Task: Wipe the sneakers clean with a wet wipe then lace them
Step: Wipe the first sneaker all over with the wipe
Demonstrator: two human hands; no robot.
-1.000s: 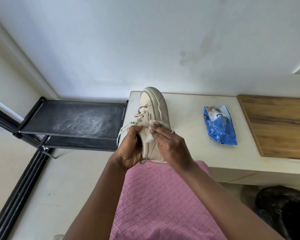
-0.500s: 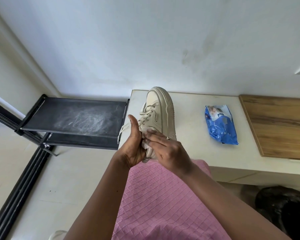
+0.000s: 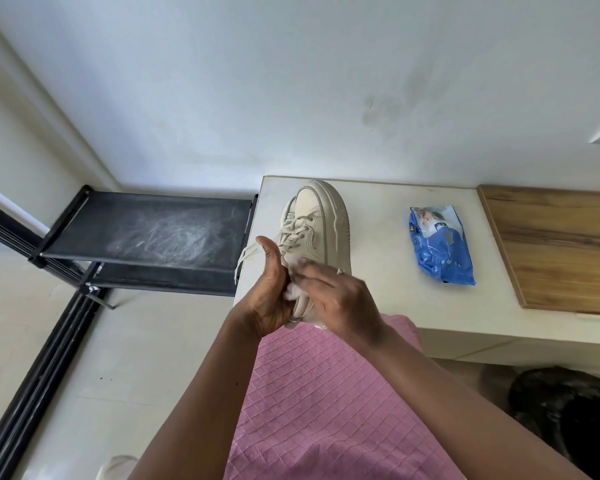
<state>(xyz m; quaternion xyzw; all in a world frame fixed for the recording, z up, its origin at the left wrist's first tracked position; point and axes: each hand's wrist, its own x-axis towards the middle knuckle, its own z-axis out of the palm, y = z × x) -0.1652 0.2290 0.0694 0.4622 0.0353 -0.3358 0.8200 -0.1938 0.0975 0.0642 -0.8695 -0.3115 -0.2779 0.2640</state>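
- Your left hand [image 3: 271, 299]: grip closed round the heel end of the sneaker [image 3: 326, 220], thumb sticking up beside the laces.
- Sneaker: beige, tipped on its side, toe at the left end of the tabletop [image 3: 378, 271], sole facing right.
- Your right hand [image 3: 340, 303]: blurred; fingers look near-straight, pressing the wet wipe [image 3: 291, 289] onto the shoe's side.
- Blue wipes pack [image 3: 439, 247] lies flat further right; print unreadable.

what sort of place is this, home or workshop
Most likely a home, perhaps an entryway: a black fabric-shelf rack on a tiled floor, and a low white counter holding a wipes pack.
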